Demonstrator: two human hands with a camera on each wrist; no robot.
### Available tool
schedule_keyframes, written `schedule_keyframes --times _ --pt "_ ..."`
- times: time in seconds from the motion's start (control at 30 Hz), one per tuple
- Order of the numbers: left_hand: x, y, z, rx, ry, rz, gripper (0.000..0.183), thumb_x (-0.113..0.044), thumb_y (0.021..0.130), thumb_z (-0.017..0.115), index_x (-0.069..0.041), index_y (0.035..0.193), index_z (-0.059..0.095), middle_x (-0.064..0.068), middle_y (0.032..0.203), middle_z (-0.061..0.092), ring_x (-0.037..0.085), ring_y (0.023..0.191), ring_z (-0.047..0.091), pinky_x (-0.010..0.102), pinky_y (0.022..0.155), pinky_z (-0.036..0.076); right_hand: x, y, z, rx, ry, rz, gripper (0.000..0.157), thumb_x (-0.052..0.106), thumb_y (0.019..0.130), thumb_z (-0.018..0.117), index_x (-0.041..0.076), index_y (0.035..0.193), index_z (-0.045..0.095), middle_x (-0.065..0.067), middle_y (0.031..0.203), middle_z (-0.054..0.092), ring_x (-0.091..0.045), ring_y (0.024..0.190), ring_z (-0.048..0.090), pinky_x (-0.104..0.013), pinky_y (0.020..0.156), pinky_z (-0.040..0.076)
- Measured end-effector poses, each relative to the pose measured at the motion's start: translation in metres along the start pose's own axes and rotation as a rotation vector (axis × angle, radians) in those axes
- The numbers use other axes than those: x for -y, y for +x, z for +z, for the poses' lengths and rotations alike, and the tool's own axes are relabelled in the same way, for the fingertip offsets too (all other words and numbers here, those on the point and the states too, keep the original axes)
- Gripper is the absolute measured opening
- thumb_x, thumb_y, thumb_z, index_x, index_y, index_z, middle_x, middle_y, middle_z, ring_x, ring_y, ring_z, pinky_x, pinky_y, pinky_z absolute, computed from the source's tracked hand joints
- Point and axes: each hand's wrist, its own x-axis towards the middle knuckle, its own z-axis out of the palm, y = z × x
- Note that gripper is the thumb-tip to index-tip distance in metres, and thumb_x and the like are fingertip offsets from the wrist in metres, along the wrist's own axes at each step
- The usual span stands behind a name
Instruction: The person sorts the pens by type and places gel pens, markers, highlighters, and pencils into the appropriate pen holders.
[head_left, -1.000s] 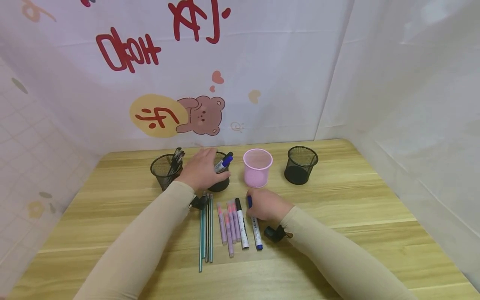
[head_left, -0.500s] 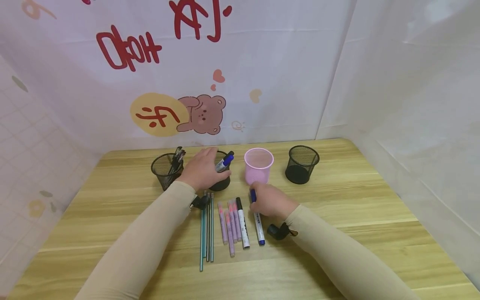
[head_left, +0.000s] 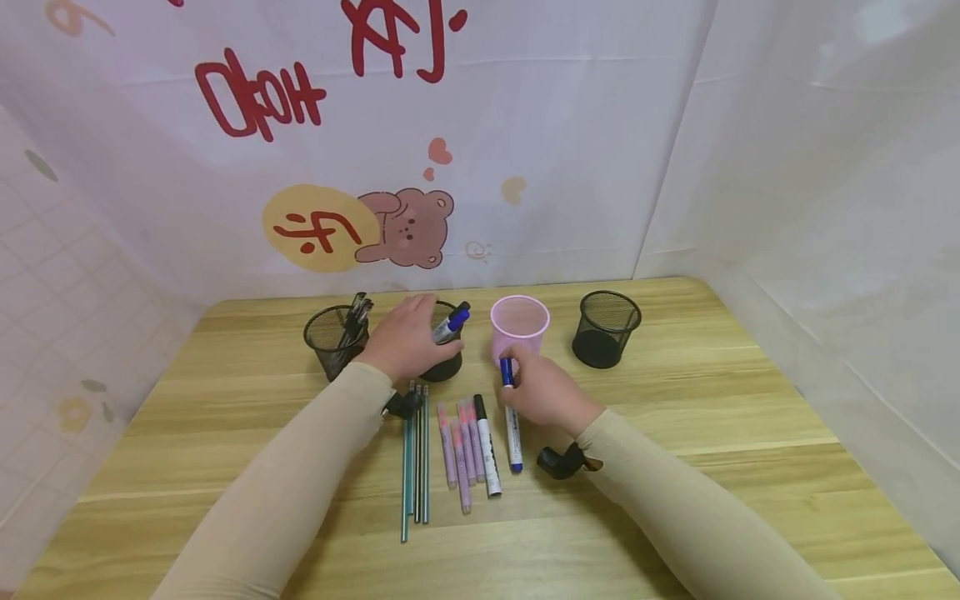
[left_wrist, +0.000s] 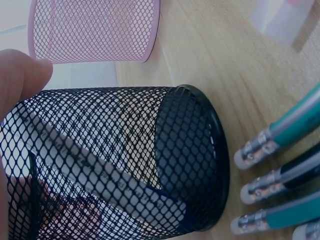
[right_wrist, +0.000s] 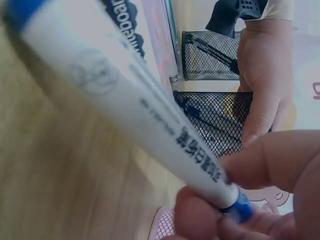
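Note:
My right hand (head_left: pixel 549 392) pinches a blue-capped whiteboard marker (head_left: pixel 513 437) between thumb and fingers near its cap. The marker slants over the tabletop in front of the pink mesh pen cup (head_left: pixel 534 342). In the right wrist view the marker's white barrel (right_wrist: pixel 140 107) crosses the picture. At the second cup from the left, a black mesh pen cup (head_left: pixel 444 368), my left hand (head_left: pixel 405 340) grips the rim, thumb on the right side. Blue- and black-capped markers (head_left: pixel 448 327) lean inside that cup. Part of it is hidden behind the left hand.
Further left stands a black mesh cup (head_left: pixel 322 335) with several dark pens. Another black mesh cup (head_left: pixel 606 343) is at the right. On the table lie several pencils (head_left: pixel 417 467), several purple pens (head_left: pixel 459 467) and a black-capped whiteboard marker (head_left: pixel 489 457). A white curtain hangs behind.
My right hand has moved away from me toward the pink cup, drawing the blue marker along with it. The left hand stays at the black cup.

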Motion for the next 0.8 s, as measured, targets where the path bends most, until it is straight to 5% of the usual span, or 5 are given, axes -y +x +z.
schedule_keyframes --times 0.8 --pt "0.000 -0.001 0.001 -0.004 -0.013 0.005 0.102 -0.070 0.089 0.067 -0.008 0.164 0.033 0.013 0.169 0.037 0.035 0.156 0.038 0.055 0.126 0.036 0.012 -0.008 -0.007 -0.152 0.275 -0.122 0.046 0.012 0.092 0.074 0.009 0.134 0.055 -0.004 0.078 0.066 -0.014 0.064 0.055 -0.026 0.057 0.044"
